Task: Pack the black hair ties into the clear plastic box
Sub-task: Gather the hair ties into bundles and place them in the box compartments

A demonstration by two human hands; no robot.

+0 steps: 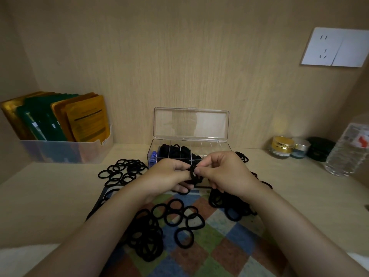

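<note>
A clear plastic box (219,147) stands open at the back middle, its lid (191,123) upright. Its left compartments hold black hair ties (173,150) and one blue item (153,156) at the left end. Just in front of the box, my left hand (167,176) and my right hand (221,172) meet, both pinching a small bunch of black hair ties (193,172). Loose black hair ties lie in piles at the left (121,171), in front (147,236) and at the right (229,202).
A checkered cloth (209,246) lies under the front pile. A translucent bin of green and orange packets (65,150) stands at back left. Small jars (281,146), a dark round case (319,147) and a water bottle (347,152) stand at right. A wall socket (335,47) is up right.
</note>
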